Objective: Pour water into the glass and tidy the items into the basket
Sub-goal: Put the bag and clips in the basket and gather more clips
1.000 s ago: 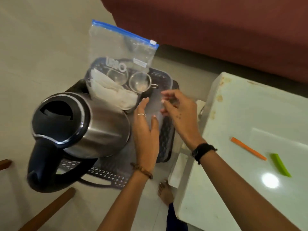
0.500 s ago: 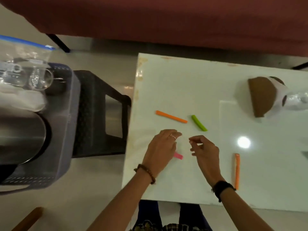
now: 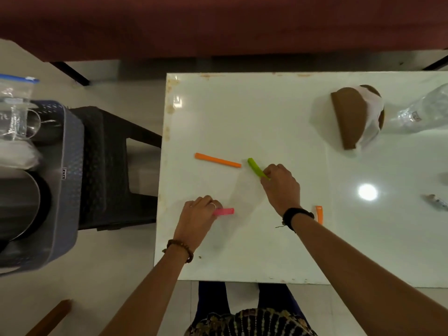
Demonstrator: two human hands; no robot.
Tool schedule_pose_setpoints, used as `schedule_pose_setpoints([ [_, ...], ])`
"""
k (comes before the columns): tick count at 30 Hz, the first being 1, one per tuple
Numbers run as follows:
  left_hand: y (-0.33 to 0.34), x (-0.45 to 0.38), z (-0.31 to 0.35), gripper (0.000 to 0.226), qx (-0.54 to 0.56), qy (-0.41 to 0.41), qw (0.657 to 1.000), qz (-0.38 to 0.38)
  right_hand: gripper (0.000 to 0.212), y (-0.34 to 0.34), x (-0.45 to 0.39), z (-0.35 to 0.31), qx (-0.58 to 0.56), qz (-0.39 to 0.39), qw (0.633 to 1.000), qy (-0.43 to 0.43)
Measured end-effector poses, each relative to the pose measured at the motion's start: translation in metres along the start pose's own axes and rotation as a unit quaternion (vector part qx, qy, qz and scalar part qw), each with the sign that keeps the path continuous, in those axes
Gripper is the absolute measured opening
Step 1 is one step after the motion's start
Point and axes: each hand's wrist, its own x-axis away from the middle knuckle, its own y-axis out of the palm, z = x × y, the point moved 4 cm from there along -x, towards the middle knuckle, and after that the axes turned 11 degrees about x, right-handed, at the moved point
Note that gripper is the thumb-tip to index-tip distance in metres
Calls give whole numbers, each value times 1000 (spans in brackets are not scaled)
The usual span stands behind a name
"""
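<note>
Several coloured clip sticks lie on the white table [image 3: 278, 112]. My left hand [image 3: 197, 220] pinches the pink stick [image 3: 225, 211] at its left end, near the table's front left. My right hand [image 3: 281, 187] pinches the lower end of the green stick [image 3: 255, 167]. A long orange stick [image 3: 217, 160] lies free to the left of the green one. Another orange stick [image 3: 319, 214] lies just right of my right wrist. The blue basket [image 3: 70, 180] stands on the floor to the left, with the steel kettle [image 3: 18, 202] and a zip bag [image 3: 14, 110] inside.
A dark plastic stool [image 3: 109, 166] stands between basket and table. At the back right of the table lie a brown folded item in white wrapping [image 3: 354, 117] and a clear plastic bottle [image 3: 421, 112]. A small object [image 3: 437, 202] lies at the right edge. A dark red sofa [image 3: 218, 23] runs behind.
My view swung from the basket to the table. My left hand moved onto the pink stick and my right hand reached up to take the green stick.
</note>
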Motion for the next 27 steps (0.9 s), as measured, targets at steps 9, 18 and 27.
schedule_pose_setpoints([
  [9,-90,39,-14,18,455,-270,790,311,10,-20,61,-103,-329,-50,943,-2],
  [18,-218,141,-136,12,204,-346,798,449,30,26,128,-329,-285,-122,918,-246],
  [27,-206,148,-190,24,148,-365,850,349,34,74,128,-389,-85,-89,936,-329],
])
